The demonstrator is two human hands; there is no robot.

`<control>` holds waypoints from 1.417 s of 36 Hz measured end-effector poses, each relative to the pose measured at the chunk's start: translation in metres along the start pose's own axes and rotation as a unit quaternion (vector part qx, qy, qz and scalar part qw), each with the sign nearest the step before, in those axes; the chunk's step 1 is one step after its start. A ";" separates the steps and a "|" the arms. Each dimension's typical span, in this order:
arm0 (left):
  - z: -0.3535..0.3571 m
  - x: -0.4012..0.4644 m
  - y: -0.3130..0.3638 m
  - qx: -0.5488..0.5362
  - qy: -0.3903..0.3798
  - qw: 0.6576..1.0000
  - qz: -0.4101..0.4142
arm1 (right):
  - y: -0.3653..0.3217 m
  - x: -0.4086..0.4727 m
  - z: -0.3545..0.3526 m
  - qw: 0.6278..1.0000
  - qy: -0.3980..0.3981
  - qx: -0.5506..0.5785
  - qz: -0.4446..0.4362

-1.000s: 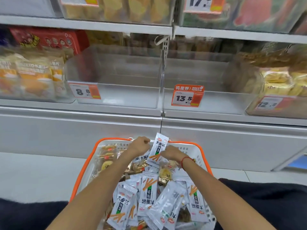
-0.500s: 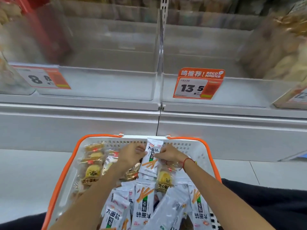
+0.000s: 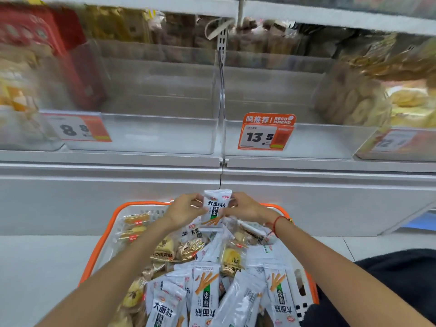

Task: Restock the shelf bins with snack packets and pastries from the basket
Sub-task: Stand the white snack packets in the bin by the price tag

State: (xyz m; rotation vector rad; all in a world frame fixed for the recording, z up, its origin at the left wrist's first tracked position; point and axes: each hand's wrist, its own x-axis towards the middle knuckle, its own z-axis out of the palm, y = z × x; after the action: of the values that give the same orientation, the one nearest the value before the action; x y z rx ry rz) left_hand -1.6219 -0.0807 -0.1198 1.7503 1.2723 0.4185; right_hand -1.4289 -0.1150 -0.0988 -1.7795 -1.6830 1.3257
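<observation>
Pinching one white packet point(image 3: 215, 206) upright between my left hand point(image 3: 186, 210) and right hand point(image 3: 245, 207) | over one orange basket point(image 3: 99, 251) | two clear bins point(image 3: 160, 135) ahead

**What the view leaves unclear**

The basket point(image 3: 113, 223) runs off the bottom edge, and its far rim is hidden behind the left hand point(image 3: 186, 210) and right hand point(image 3: 247, 206). The white packet point(image 3: 215, 208) they hold covers their inner fingertips, so the grip itself cannot be read. Packets in the basket overlap; the pastries point(image 3: 165, 246) show only in part under them. The left bin point(image 3: 21, 95) is smeared by motion blur, its contents unreadable, and the red box point(image 3: 47, 38) beside it shows no legible print. The price tag point(image 3: 391, 140) at far right is too blurred to read. The upper shelf point(image 3: 330, 20) is cut off by the top edge.
</observation>
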 end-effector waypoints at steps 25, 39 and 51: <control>-0.125 0.026 0.203 0.093 0.244 0.951 0.165 | -0.155 -0.064 -0.179 0.939 0.138 0.311 -0.057; -0.112 0.107 0.186 -0.042 0.158 0.976 0.142 | -0.151 0.085 -0.229 0.960 0.268 0.076 -0.031; -0.112 0.120 0.179 -0.074 0.187 0.970 0.139 | -0.131 0.179 -0.229 0.940 0.317 -0.091 -0.085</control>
State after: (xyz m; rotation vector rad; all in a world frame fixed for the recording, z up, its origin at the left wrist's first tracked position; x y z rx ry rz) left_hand -1.5486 0.0664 0.0587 1.7784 1.2139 1.0190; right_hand -1.3485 0.1550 0.0500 -1.8379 -1.5608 0.4477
